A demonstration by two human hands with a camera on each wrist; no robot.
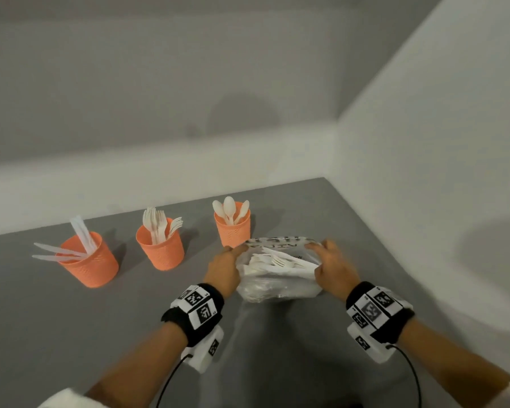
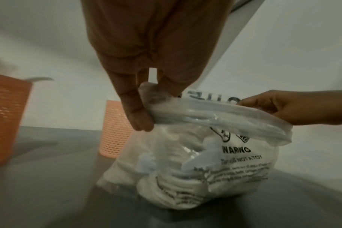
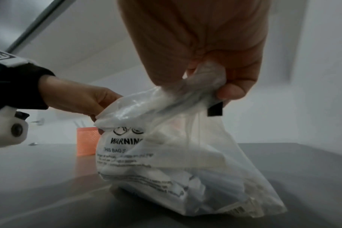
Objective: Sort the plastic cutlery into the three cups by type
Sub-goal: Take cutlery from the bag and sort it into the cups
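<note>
A: State of the hands?
B: Left hand [image 1: 223, 267] and right hand [image 1: 334, 265] each pinch the clear plastic bag [image 1: 277, 278] rim; white cutlery lies inside.
A: Containers?
B: Three orange cups left of the left hand: spoons [image 1: 232, 228] nearest, forks [image 1: 161, 245], knives [image 1: 90, 262] farthest.

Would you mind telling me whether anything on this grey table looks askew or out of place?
Only slightly: in the left orange mesh cup, two white plastic knives lie almost flat, poking out sideways over its rim, while its other knives, the forks and the spoons stand up. Nothing looks spilled or damaged.
</note>
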